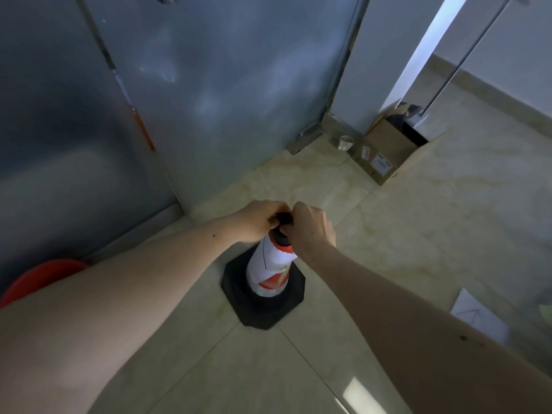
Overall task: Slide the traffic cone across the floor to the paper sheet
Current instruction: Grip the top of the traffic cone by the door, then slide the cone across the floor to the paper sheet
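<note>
Both hands meet at the top of the traffic cone (270,270), which stands upright on its black base on the tiled floor (418,234), close to the corner where a grey metal door (209,85) meets the wall. The left hand (260,221) wraps the black tip from the left and the right hand (313,228) closes on it from the right, so each grip is clenched around the cone's top, fingers curled over the cap and nearly touching each other.

The paper sheet (479,319) lies flat on the floor to the right of the cone and nearer the person, partly hidden behind the right forearm, well apart from the cone's base. So the push has to run rightward and back toward the body, across the cone's vertical axis. The right hand sits on the side facing the sheet; the left hand is on the far side and is better placed to drive the slide, in my judgement.

Because the hold is high and the base is wide and heavy-looking, a sideways shove at the tip may tip the cone rather than move it; keeping the base flat on the tiles looks like the thing to watch. A cardboard box (391,150) stands by the far wall, out of the path
</note>
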